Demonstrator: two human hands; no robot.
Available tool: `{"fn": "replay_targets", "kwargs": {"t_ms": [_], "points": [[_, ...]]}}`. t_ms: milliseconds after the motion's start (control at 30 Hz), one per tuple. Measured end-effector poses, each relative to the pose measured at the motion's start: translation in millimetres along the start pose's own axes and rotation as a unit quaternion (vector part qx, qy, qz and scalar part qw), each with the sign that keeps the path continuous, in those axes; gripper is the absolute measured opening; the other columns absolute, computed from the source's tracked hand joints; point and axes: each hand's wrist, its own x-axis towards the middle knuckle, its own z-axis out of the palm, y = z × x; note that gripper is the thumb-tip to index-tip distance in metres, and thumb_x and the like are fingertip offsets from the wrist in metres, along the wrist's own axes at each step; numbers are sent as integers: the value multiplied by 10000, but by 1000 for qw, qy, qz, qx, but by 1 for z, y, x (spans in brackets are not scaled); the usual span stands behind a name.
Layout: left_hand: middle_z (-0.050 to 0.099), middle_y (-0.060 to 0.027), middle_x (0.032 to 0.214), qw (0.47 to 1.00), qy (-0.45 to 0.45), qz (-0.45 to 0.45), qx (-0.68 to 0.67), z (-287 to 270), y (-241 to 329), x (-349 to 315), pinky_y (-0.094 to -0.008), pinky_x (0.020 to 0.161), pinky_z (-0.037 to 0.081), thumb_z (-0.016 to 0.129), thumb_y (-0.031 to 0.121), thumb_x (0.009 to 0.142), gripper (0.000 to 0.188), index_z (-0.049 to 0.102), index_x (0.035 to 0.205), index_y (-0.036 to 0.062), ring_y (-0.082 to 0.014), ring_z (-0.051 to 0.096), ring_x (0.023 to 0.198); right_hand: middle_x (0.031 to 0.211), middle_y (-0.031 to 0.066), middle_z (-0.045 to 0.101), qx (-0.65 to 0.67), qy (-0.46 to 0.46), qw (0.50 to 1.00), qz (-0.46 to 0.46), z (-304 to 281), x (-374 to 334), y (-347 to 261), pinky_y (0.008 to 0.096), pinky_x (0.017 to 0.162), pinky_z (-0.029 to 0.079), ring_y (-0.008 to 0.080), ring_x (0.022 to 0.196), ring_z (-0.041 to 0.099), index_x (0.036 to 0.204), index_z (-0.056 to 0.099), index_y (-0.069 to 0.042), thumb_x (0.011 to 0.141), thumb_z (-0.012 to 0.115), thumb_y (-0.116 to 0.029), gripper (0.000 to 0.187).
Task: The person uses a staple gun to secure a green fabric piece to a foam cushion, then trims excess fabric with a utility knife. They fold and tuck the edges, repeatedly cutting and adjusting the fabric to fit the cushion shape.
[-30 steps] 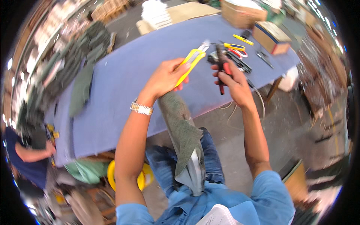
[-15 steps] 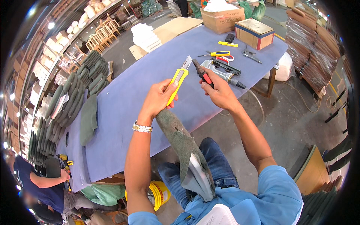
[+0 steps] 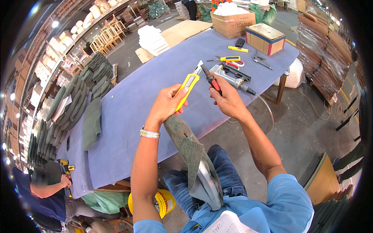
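Head view: left hand (image 3: 168,104) grips yellow utility knife (image 3: 187,87) w/ blade up, right hand (image 3: 227,99) clamps red-handled pliers (image 3: 212,79) at the tip, held over lap fabric piece (image 3: 192,155), off worktop (image 3: 128,105).

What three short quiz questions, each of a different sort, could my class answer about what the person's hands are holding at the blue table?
1. True or false: the left hand holds a yellow utility knife.
2. The right hand grips: A) scissors, B) red-handled pliers, C) a hammer.
3. Fill in: a strip of grey-green ____ hangs from the left hand toward the lap.

Key: 1 true. 2 B. 3 fabric. The pliers' tip meets the knife's blade end, above the blue table.
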Motion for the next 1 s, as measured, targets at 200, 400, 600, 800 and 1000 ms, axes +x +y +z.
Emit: {"fn": "replay_targets", "kwargs": {"t_ms": [200,400,600,800,1000], "points": [[654,-17,746,1000,2,2,-8,-1,-1,-1,-246,509,474,580,463,1051,424,687,1064,53,-78,591,571,1280,225,603,1,12,1000,-7,5,-1,-2,424,1040,451,376,1209,587,1486,452,-12,992,577,-166,532],[663,-13,749,1000,-5,-9,3,-2,0,-1,-240,526,486,577,449,1058,433,687,1186,50,-77,603,587,1259,222,596,-44,32,998,-21,6,-5,-14,440,1019,454,388,1181,588,1469,457,-13,997,566,-158,505],[665,-16,749,1000,-2,-2,-7,-1,-1,-1,-238,524,486,575,437,1062,422,687,1169,45,-79,603,588,1220,229,611,-33,37,999,-3,9,-6,-13,450,1012,455,402,1166,593,1463,459,-18,1001,566,-165,497],[660,-15,745,1000,-5,-2,1,-3,-3,-2,-235,519,476,577,426,1063,407,690,1161,48,-75,598,585,1092,196,640,-18,11,999,40,9,-6,-17,438,877,509,365,987,653,1468,440,-22,1027,568,-190,489],[651,-5,745,999,-39,0,15,-7,-3,-3,-232,510,460,573,400,1067,367,693,1149,64,-65,577,561,912,34,548,273,-62,947,159,7,-11,-7,294,544,466,125,703,557,1467,440,-71,1060,572,-214,452]]}}
